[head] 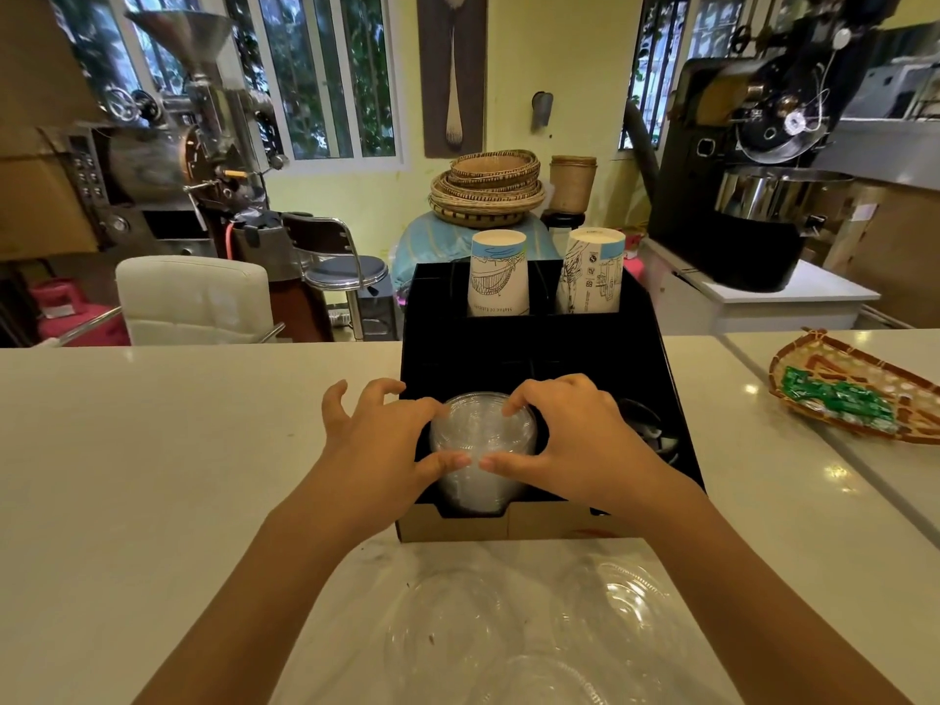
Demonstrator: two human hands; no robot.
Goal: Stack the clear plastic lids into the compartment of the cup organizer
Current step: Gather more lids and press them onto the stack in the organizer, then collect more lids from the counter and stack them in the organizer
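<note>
A black cup organizer (656,358) stands on the white counter. In its front left compartment sits a stack of clear plastic lids (483,440). My left hand (376,435) grips the stack from the left, thumb at the front. My right hand (569,435) grips it from the right, fingertips on the top lid. The two thumbs nearly meet at the front of the stack. More clear lids (513,628) lie loose on the counter close to me, below the organizer.
Two stacks of paper cups (498,277) (592,272) fill the organizer's rear slots. Dark lids (651,424) lie in its front right compartment. A woven tray (854,394) with green packets sits at the right. Coffee roasters, chairs and baskets stand behind the counter.
</note>
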